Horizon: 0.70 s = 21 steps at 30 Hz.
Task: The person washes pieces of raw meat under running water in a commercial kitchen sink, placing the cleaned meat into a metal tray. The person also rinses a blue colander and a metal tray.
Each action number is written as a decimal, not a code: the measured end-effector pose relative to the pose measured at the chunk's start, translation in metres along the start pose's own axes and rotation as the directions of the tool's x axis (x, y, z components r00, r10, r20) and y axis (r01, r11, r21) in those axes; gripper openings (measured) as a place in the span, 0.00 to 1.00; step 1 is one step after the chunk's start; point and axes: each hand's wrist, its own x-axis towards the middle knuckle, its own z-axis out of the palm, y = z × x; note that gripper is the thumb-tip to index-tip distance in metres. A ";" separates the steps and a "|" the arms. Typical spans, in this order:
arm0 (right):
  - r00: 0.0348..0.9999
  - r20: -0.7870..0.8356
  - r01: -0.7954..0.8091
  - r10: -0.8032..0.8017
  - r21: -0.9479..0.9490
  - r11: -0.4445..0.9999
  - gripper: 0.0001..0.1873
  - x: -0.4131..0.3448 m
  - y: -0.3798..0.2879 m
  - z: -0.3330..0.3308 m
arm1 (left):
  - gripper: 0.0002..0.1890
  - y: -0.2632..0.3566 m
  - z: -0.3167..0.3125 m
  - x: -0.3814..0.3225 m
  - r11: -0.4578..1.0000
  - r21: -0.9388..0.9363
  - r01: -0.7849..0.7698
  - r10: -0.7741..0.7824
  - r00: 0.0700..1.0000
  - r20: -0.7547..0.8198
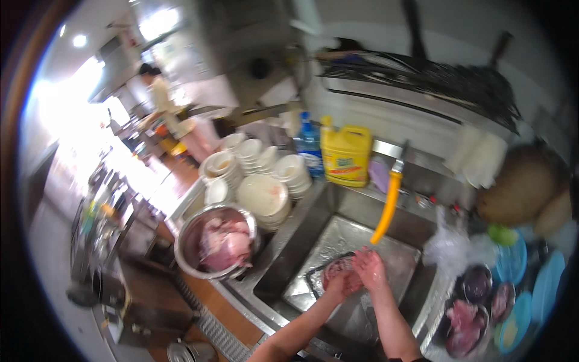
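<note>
In a stainless steel sink (307,231), my left hand (348,283) rests on a piece of raw meat (334,270). Its fingers are blurred, so a grip on the meat is hard to make out. My right hand (370,269), wet and holding nothing, is raised beside it with the fingers spread. Just above that hand ends a yellow hose (390,208), fixed to the tap (399,165). A dark-edged shape, perhaps a tray, partly surrounds the meat. Water glistens on the sink floor.
Left of the sink stand a steel bowl (187,253) of raw meat and stacked white bowls (262,194). Behind are a yellow jug (347,156) and a blue bottle (308,147). Bowls of meat (466,326) and a plastic bag (445,246) lie right. A person (160,95) works farther back.
</note>
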 end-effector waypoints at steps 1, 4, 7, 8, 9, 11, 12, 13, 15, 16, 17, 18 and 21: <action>1.000 -0.030 -0.001 0.000 -0.049 0.999 0.16 0.001 -0.001 -0.006 | 0.14 0.000 0.000 0.003 0.999 -0.018 -0.033 0.033 0.999 -0.012; 0.998 -0.043 0.029 -0.047 -0.359 0.933 0.13 -0.008 -0.008 -0.004 | 0.12 0.006 0.009 0.023 0.999 -0.043 0.028 -0.026 0.999 0.027; 0.963 -0.011 0.174 -0.269 -0.736 0.654 0.13 -0.021 -0.014 0.010 | 0.12 0.012 0.028 0.042 1.000 0.015 -0.003 0.003 0.999 0.039; 0.943 0.050 0.230 -0.328 -0.810 0.539 0.13 -0.017 -0.016 0.005 | 0.13 0.013 0.032 0.047 0.998 0.059 0.010 -0.011 1.000 0.019; 0.917 0.119 0.281 -0.382 -0.871 0.402 0.13 -0.012 -0.022 -0.003 | 0.13 0.012 0.040 0.053 0.994 0.103 0.020 -0.021 1.000 0.012; 0.842 0.112 0.205 -0.528 -0.971 0.122 0.13 -0.003 -0.037 -0.002 | 0.16 0.016 0.047 0.055 0.988 0.156 0.009 -0.027 0.993 0.118; 0.800 0.106 0.111 -0.591 -0.993 -0.029 0.13 -0.003 -0.055 0.016 | 0.17 0.023 0.051 0.048 0.983 0.180 0.018 -0.043 0.990 0.133; 0.752 0.108 -0.008 -0.650 -0.985 -0.172 0.13 -0.003 -0.072 0.027 | 0.18 0.026 0.055 0.046 0.979 0.202 0.032 -0.064 0.987 0.151; 0.537 0.212 0.066 -0.816 -0.975 -0.211 0.12 0.039 -0.106 -0.003 | 0.20 0.025 0.056 0.053 0.967 0.244 0.075 -0.124 0.973 0.194; 0.475 0.250 0.010 -0.844 -0.960 -0.279 0.12 0.050 -0.123 -0.009 | 0.19 0.025 0.055 0.052 0.958 0.276 0.080 -0.134 0.974 0.183; 0.412 0.299 -0.036 -0.861 -0.939 -0.343 0.12 0.062 -0.139 -0.005 | 0.19 0.029 0.054 0.050 0.949 0.308 0.071 -0.128 0.977 0.169; 0.407 0.272 -0.120 -0.872 -0.930 -0.346 0.12 0.071 -0.151 0.004 | 0.18 0.030 0.049 0.051 0.937 0.342 0.062 -0.121 0.981 0.154; 0.423 0.170 -0.319 -0.890 -0.891 -0.322 0.11 0.090 -0.178 0.021 | 0.15 0.021 0.022 0.051 0.902 0.426 0.063 -0.119 0.987 0.106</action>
